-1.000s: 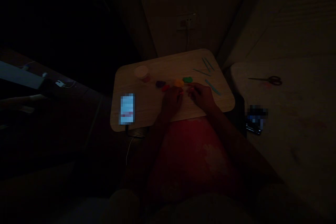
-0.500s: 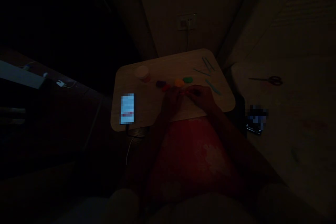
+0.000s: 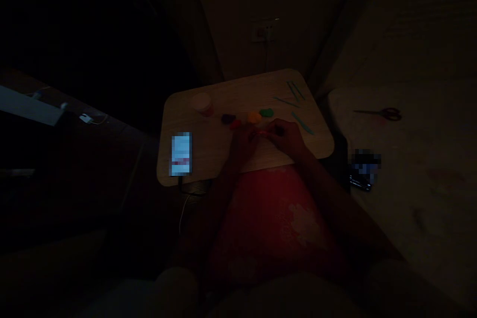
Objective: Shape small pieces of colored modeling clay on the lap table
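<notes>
In the dim head view my left hand (image 3: 244,140) and my right hand (image 3: 286,135) meet over the front of a small wooden table (image 3: 212,151). Between their fingertips is a small red piece of modelling clay (image 3: 263,132), pinched from both sides. Just beyond my hands lie lumps of clay: a dark purple one (image 3: 228,119), a red one (image 3: 235,123), an orange one (image 3: 254,118) and a green one (image 3: 266,113). The darkness hides the finer shape of the held piece and some of my fingers.
A lidded tub (image 3: 203,104) stands at the table's back left, a lit phone (image 3: 181,154) at its front left. Several thin blue-green tools (image 3: 302,123) lie on the right. Scissors (image 3: 387,114) and another device (image 3: 363,174) rest on the pale surface at right.
The red piece between my fingertips shows a little longer and brighter now. My hands have barely shifted, and the lumps on the table stay where they were.
</notes>
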`<state>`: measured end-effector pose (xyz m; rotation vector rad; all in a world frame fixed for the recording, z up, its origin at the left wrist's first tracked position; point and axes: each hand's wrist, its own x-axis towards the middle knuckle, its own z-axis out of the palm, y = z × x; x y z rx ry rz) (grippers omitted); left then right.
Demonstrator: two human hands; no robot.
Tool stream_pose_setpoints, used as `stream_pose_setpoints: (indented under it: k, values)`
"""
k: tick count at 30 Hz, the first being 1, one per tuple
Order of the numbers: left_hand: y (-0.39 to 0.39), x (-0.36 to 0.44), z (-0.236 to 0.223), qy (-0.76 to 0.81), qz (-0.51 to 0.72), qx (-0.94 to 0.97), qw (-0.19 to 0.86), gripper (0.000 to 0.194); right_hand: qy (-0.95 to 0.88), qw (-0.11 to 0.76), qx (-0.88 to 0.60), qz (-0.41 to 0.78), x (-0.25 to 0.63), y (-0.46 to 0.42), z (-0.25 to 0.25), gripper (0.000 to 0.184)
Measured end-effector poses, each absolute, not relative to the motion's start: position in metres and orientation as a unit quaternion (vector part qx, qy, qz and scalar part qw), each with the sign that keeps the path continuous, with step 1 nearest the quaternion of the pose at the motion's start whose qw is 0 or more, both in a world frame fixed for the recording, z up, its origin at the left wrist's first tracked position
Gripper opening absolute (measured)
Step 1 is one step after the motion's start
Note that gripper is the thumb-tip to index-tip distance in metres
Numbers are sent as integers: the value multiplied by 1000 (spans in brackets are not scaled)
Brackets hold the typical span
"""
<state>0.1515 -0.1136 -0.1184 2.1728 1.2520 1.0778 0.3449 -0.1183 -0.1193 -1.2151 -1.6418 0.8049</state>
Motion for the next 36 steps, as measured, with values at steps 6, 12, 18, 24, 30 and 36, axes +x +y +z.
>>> stream_pose_setpoints:
  k: [6, 12, 18, 24, 30, 36]
  values:
    - [-112, 151, -121, 425, 403, 780, 222, 23, -674, 456, -486, 319, 344, -118, -118, 21]
    - [-112, 152, -121, 401, 410, 789, 219, 25, -672, 460, -477, 332, 344, -119, -114, 19]
    - [-114, 153, -118, 414, 416, 778, 222, 19, -661, 472, -469, 345, 344, -118, -119, 24]
    - [-113, 151, -118, 415, 410, 786, 206, 15, -663, 457, -474, 356, 343, -119, -120, 30]
    - [-112, 151, -118, 399, 413, 795, 195, 14, -676, 442, -493, 324, 344, -119, -120, 29]
    - [-113, 151, -118, 388, 415, 796, 210, 12, -678, 445, -490, 318, 344, -118, -119, 22]
